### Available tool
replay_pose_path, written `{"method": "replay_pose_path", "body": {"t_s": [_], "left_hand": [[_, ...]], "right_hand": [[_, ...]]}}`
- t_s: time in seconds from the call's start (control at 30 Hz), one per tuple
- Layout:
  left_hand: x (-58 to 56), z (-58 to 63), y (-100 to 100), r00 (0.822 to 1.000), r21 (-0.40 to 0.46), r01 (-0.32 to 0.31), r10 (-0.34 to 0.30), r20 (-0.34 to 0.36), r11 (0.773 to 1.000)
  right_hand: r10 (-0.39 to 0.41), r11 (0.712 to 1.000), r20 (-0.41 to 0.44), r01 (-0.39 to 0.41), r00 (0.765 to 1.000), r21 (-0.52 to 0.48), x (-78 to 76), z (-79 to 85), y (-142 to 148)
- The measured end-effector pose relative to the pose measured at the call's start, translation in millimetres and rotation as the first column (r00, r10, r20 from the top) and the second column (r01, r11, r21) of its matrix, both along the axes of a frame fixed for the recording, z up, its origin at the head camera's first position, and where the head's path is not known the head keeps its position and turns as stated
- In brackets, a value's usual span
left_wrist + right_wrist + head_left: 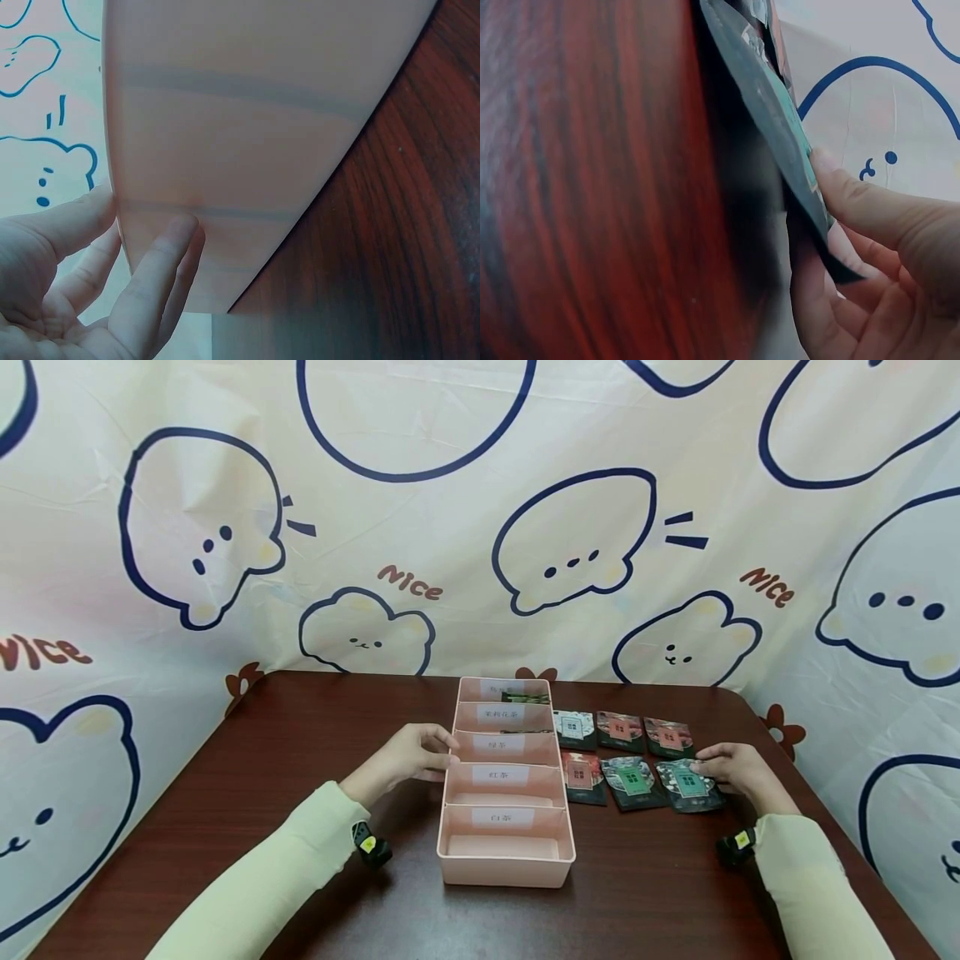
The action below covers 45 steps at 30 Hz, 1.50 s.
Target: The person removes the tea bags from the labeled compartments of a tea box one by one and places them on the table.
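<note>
A long pink divided box (506, 871) stands on the table, its several compartments bearing white labels with Chinese characters. My left hand (412, 753) holds the box's left wall near the middle, with digits at the rim and others pressed against the outer side (225, 165). To the right of the box, my right hand (731, 770) pinches the edge of a dark tea sachet with a teal label (688, 783). In the right wrist view the thumb lies on the face of this sachet (780, 127), fingers beneath, and its near edge is raised off the table.
Beside the held sachet lies a green-labelled sachet (632, 782), then a red-labelled one (583, 777). Behind them are a white-labelled sachet (574, 728) and two red-labelled sachets (620, 730). Green packaging (525, 697) shows in the box's farthest compartment. A patterned curtain (465, 527) surrounds the brown table (300, 760).
</note>
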State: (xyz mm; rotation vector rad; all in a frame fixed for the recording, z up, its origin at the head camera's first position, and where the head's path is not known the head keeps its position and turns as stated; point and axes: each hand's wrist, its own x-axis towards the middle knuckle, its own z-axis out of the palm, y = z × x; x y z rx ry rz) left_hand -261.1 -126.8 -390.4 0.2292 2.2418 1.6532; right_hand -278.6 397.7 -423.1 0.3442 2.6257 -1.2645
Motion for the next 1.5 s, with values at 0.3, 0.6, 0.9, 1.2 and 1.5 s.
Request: {"method": "replay_pose_path", "body": {"t_s": [0.3, 0.6, 0.9, 1.2, 1.5], "left_hand": [[0.0, 0.6, 0.0, 1.0, 0.001, -0.006, 0.006, 0.005, 1.0], [0.3, 0.4, 0.2, 1.0, -0.005, -0.012, 0.012, 0.003, 1.0], [0.0, -0.2, 1.0, 1.0, 0.007, -0.02, 0.02, 0.008, 1.0], [-0.3, 0.1, 0.7, 1.0, -0.005, -0.015, 0.015, 0.001, 1.0], [-0.2, 0.3, 1.1, 1.0, -0.003, -0.018, 0.018, 0.005, 1.0]], "right_hand": [[-0.03, 0.999, 0.021, 0.03, 0.999, 0.028, 0.1, -0.1, -2.0], [-0.036, 0.999, 0.028, 0.035, 0.999, 0.038, 3.1, 0.4, -3.1], [-0.029, 0.999, 0.023, 0.028, 0.999, 0.035, 2.9, -1.0, -2.8], [-0.034, 0.999, 0.026, 0.034, 0.999, 0.032, 2.7, -1.5, -1.6], [-0.015, 1.0, 0.016, 0.014, 1.0, 0.017, 4.0, -1.7, -0.8]]}}
